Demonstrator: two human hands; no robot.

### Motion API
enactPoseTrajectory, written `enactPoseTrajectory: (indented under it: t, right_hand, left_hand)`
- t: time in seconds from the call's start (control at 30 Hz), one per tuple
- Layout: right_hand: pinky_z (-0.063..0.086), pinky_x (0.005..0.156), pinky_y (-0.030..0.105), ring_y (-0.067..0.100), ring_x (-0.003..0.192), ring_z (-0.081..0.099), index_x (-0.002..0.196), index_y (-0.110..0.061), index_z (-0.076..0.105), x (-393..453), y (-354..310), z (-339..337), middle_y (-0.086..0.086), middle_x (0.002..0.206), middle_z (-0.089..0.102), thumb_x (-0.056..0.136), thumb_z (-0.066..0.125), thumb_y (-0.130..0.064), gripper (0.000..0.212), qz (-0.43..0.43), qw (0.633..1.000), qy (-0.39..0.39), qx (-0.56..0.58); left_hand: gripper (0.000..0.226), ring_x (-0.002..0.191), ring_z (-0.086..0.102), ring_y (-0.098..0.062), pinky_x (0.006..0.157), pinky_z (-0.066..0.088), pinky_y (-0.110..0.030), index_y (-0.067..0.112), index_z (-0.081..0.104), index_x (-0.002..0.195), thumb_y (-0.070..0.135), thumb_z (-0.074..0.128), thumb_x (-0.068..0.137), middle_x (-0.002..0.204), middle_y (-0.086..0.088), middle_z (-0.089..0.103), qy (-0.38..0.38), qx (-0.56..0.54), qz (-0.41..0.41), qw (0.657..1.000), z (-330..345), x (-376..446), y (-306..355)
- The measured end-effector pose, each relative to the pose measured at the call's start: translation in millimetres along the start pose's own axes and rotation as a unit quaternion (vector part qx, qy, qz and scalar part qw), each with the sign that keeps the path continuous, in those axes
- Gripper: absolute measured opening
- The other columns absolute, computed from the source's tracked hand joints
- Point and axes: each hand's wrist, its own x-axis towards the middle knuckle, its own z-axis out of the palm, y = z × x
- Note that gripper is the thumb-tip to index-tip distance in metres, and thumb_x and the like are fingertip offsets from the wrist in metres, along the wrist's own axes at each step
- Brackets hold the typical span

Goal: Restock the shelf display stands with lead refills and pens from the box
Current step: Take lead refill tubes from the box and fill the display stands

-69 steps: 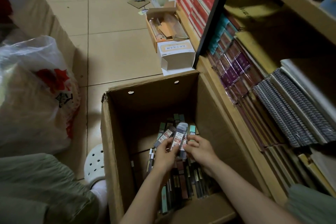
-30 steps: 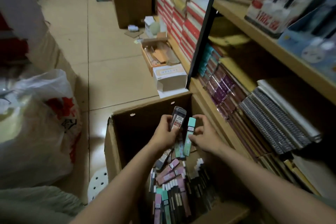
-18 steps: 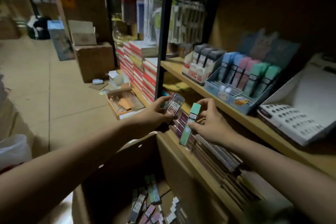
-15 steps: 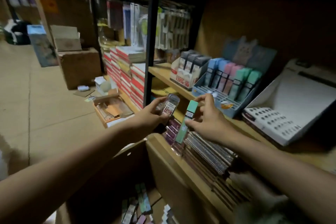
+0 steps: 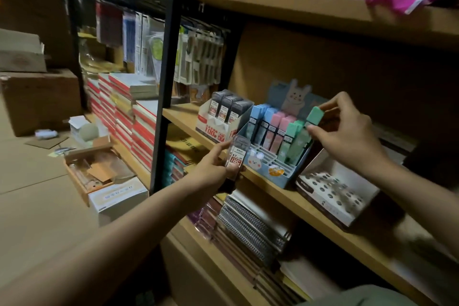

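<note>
A green refill [image 5: 313, 117] is pinched at its top end by the right hand [image 5: 347, 136], thumb and fingers closed on it, and is held tilted over the right end of the blue stand [image 5: 270, 169]. Its lower end is hidden behind the green refills [image 5: 290, 140] already seated there, so whether it is in a slot cannot be told. A clear lead case [image 5: 236, 154] with a red label is gripped by the left hand [image 5: 216, 169], fingers wrapped round it, just left of the blue stand and in front of the shelf [image 5: 293, 201] edge. The white stand [image 5: 216, 124] holding matching grey cases [image 5: 227, 107] is set just left of the blue stand. A holed tray [image 5: 335, 196] lies just right of the blue stand. The box is not in view.

Step judged: green refill being seated in the blue stand; clear case probably next, into the white stand.

Risks judged:
- Refill is tilted; if pushed down at this angle it may catch on a slot divider or wedge against a neighbour.
- Seated refills stand close together; a sideways nudge may tip them like dominoes.
- Blue stand sits near the shelf edge; a hard downward push may slide it forward.
- Left hand is close to the stand's front left corner; a bump may shift it.
- Light is dim and the slot is occluded, so a wrong slot is possible.
</note>
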Motion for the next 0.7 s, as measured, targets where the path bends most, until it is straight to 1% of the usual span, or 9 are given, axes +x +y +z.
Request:
enactPoseTrajectory:
  t: [0.1, 0.17, 0.27, 0.33, 0.4, 0.5, 0.57, 0.63, 0.7]
  right_hand:
    - [0.054, 0.064, 0.020, -0.001, 0.082, 0.062, 0.102, -0.022, 0.049, 4.0, 10.9, -1.8, -0.013, 0.090, 0.061, 0.082, 0.076, -0.016, 0.034, 0.003, 1.000, 0.012, -0.026]
    - [0.051, 0.061, 0.017, 0.005, 0.081, 0.063, 0.101, -0.021, 0.049, 2.9, 16.3, 4.9, -0.008, 0.093, 0.062, 0.082, 0.076, -0.015, 0.034, 0.003, 0.999, 0.018, -0.043]
    - [0.058, 0.070, 0.031, 0.016, 0.087, 0.065, 0.102, -0.018, 0.050, 0.6, 22.5, 18.9, 0.000, 0.099, 0.064, 0.082, 0.075, -0.012, 0.033, -0.001, 0.998, 0.008, -0.058]
    - [0.059, 0.074, 0.034, 0.017, 0.088, 0.065, 0.103, -0.016, 0.051, 0.0, 26.7, 25.9, 0.003, 0.101, 0.065, 0.082, 0.075, -0.011, 0.032, 0.001, 0.998, 0.005, -0.058]
    - [0.058, 0.074, 0.033, 0.016, 0.087, 0.065, 0.102, -0.016, 0.052, 0.8, 30.2, 30.4, 0.002, 0.100, 0.065, 0.082, 0.075, -0.011, 0.032, 0.005, 0.998, 0.007, -0.057]
    - [0.052, 0.066, 0.020, 0.014, 0.084, 0.064, 0.101, -0.018, 0.051, 3.4, 33.1, 32.4, 0.001, 0.099, 0.064, 0.082, 0.075, -0.011, 0.032, 0.013, 0.998, 0.005, -0.056]
    - [0.047, 0.060, 0.014, 0.008, 0.078, 0.063, 0.100, -0.019, 0.050, 4.0, 32.4, 31.7, -0.001, 0.095, 0.063, 0.082, 0.076, -0.012, 0.033, 0.015, 0.998, -0.002, -0.055]
    - [0.049, 0.059, 0.017, 0.006, 0.075, 0.062, 0.097, -0.019, 0.049, 3.5, 30.1, 32.2, -0.002, 0.092, 0.061, 0.080, 0.077, -0.012, 0.034, 0.010, 0.998, -0.009, -0.061]
    - [0.053, 0.064, 0.025, 0.013, 0.077, 0.062, 0.096, -0.019, 0.049, 2.3, 28.3, 34.4, -0.001, 0.092, 0.062, 0.079, 0.078, -0.011, 0.034, 0.009, 0.997, -0.018, -0.075]
  left_hand:
    - [0.055, 0.107, 0.061, -0.036, 0.092, 0.050, -0.047, 0.035, 0.043, 0.136, -0.003, 0.049, 0.095, 0.113, -0.018, 0.062, 0.001, -0.007, 0.009, 1.000, 6.9, 5.9, 3.1]
    - [0.056, 0.103, 0.061, -0.033, 0.098, 0.046, -0.053, 0.034, 0.042, 0.137, -0.003, 0.048, 0.096, 0.116, -0.020, 0.060, 0.000, -0.006, 0.018, 1.000, 9.7, 8.6, 4.1]
    - [0.058, 0.099, 0.060, -0.030, 0.101, 0.044, -0.054, 0.034, 0.040, 0.140, -0.002, 0.048, 0.096, 0.119, -0.021, 0.058, -0.005, -0.009, 0.018, 1.000, 11.5, 11.5, 4.8]
    - [0.058, 0.098, 0.060, -0.029, 0.101, 0.044, -0.053, 0.035, 0.040, 0.140, -0.002, 0.048, 0.096, 0.118, -0.021, 0.059, -0.004, -0.008, 0.017, 1.000, 11.8, 12.7, 5.1]
    - [0.057, 0.095, 0.060, -0.027, 0.100, 0.044, -0.052, 0.035, 0.041, 0.139, -0.002, 0.047, 0.096, 0.115, -0.019, 0.060, -0.003, -0.010, 0.019, 1.000, 11.4, 13.6, 4.5]
    - [0.054, 0.096, 0.061, -0.027, 0.098, 0.046, -0.049, 0.037, 0.044, 0.134, -0.002, 0.048, 0.096, 0.118, -0.022, 0.059, -0.010, -0.015, 0.019, 1.000, 11.9, 13.6, 2.2]
    - [0.049, 0.094, 0.063, -0.026, 0.096, 0.048, -0.047, 0.040, 0.050, 0.120, -0.002, 0.048, 0.095, 0.119, -0.022, 0.059, -0.018, -0.023, 0.017, 0.999, 12.3, 13.7, -0.1]
    - [0.048, 0.093, 0.064, -0.025, 0.094, 0.051, -0.044, 0.045, 0.051, 0.110, -0.001, 0.049, 0.095, 0.118, -0.021, 0.061, -0.026, -0.027, 0.015, 0.999, 12.1, 14.8, -2.3]
    - [0.047, 0.094, 0.066, -0.024, 0.088, 0.054, -0.042, 0.046, 0.050, 0.109, 0.001, 0.050, 0.095, 0.116, -0.018, 0.063, -0.025, -0.021, 0.016, 0.999, 11.6, 17.1, -5.2]
